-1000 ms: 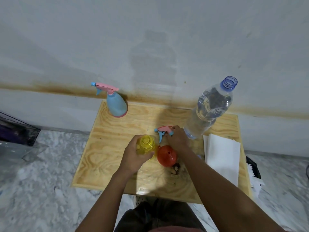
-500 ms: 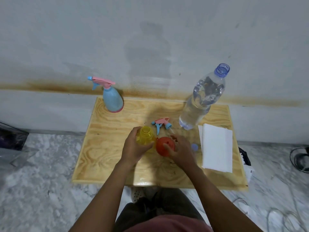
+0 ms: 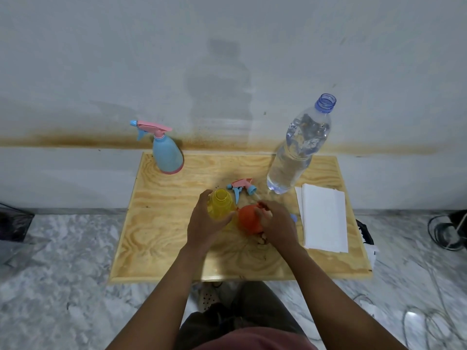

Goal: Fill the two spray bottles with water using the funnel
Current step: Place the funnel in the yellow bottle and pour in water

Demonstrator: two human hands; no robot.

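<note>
Yellow plastic spray bottle: uncapped, left hand gripping.
Orange plastic funnel: right hand gripping.
Clear plastic bottle: open, water inside.
Surface: plywood table.

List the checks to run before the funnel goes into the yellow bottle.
1. Mouth of yellow bottle open, sprayer head off: ok.
2. Grip of left hand on yellow bottle, upright: ok.
3. Hold of right hand on orange funnel: ok.
4. Spout of orange funnel in the neck: not ok, it is beside the bottle.
5. Cap off water bottle: ok.
6. Sprayer off blue spray bottle: not ok, it is on.
</note>
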